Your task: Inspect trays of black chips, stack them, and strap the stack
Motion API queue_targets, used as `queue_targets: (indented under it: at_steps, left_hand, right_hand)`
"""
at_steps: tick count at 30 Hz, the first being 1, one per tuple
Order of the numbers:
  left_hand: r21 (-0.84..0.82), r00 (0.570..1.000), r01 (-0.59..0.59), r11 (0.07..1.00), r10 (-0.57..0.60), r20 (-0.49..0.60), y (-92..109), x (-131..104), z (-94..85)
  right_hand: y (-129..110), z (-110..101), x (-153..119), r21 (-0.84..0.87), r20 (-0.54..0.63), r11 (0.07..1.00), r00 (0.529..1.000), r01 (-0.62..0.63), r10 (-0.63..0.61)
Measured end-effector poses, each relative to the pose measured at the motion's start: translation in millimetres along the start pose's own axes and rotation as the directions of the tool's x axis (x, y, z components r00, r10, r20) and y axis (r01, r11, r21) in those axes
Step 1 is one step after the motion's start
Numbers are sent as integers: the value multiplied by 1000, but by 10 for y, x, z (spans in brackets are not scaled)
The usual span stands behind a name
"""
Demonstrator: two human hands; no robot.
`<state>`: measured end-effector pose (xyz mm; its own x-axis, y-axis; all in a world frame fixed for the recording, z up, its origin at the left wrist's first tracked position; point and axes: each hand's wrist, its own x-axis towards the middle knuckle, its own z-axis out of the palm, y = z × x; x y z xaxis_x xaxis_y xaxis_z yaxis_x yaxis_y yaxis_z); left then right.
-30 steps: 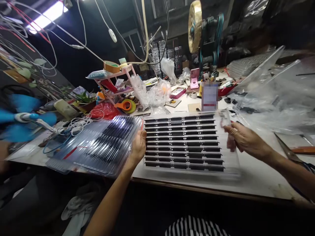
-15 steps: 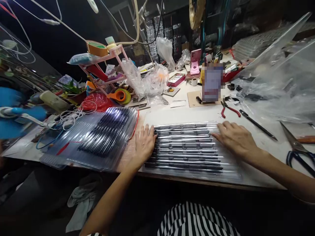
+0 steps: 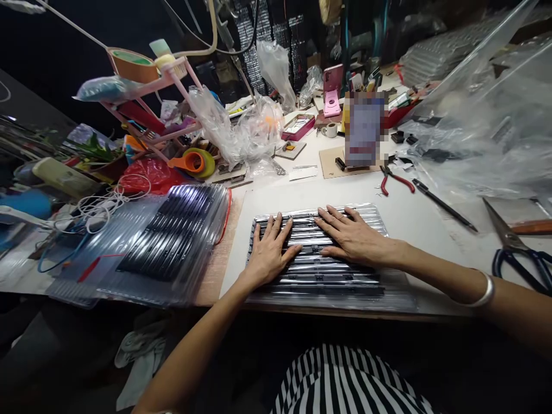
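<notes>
A clear ribbed plastic tray (image 3: pixel 399 290) lies flat near the table's front edge, with rows of slim black strips (image 3: pixel 319 280) in its grooves. Fingers spread, my left hand (image 3: pixel 268 256) rests on the left part of the strips. My right hand (image 3: pixel 357 238) lies flat over their right part, its fingers pointing up and left. Both palms cover some of the strips, and neither hand is wrapped round anything. To the left is a stack of similar clear trays (image 3: pixel 142 287) carrying black strips (image 3: pixel 172 236).
Red-handled pliers (image 3: pixel 397 181), a black pen-like tool (image 3: pixel 444 204) and large scissors (image 3: pixel 517 247) lie to the right. Behind stand a pink phone holder (image 3: pixel 332 100) and a pink rack (image 3: pixel 150 92) with tape. Crumpled clear plastic (image 3: pixel 487 144) fills the far right.
Both hands have moved from the tray's left and right edges inward onto the strips, fingers spread flat. The camera view has shifted slightly.
</notes>
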<state>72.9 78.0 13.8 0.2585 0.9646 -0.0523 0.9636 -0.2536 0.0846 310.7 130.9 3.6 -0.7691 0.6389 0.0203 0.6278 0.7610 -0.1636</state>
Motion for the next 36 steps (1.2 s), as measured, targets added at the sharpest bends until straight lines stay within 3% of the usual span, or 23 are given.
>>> queue_targets:
  at_steps: [4, 7, 11, 13, 15, 22, 27, 33, 36]
  left_hand:
    - [-2, 1000, -7, 1000, 7, -15, 8, -5, 3]
    - [-6, 1000, -8, 1000, 8, -9, 6, 6, 4]
    - [-7, 1000, -15, 1000, 15, -15, -1, 1, 6]
    - [-4, 1000, -18, 1000, 18, -24, 0, -14, -1]
    - [2, 999, -16, 1000, 16, -33, 7, -29, -16]
    - [62, 996, -77, 995, 79, -35, 130, 48, -54]
    - [45, 996, -43, 998, 47, -81, 258, 107, -16]
    - [16, 985, -85, 996, 86, -152, 296, 184, -57]
    - [1, 983, -100, 995, 99, -153, 297, 235, -53]
  right_hand:
    - [-7, 33, -18, 17, -60, 1000, 998, 5, -4]
    - [110, 58, -37, 33, -119, 990, 983, -139, 142]
    - [445, 27, -114, 98, -206, 877, 853, -470, 480]
    - [594, -4, -152, 129, -234, 846, 814, -517, 532]
    - [673, -19, -170, 148, -259, 843, 803, -516, 537]
    - [565, 60, -121, 123, -239, 878, 845, -463, 479]
    - [490, 80, -95, 127, -259, 866, 827, -483, 499]
    - [449, 105, -79, 161, -168, 872, 858, -462, 485]
    - [488, 91, -77, 153, -88, 896, 898, -416, 432]
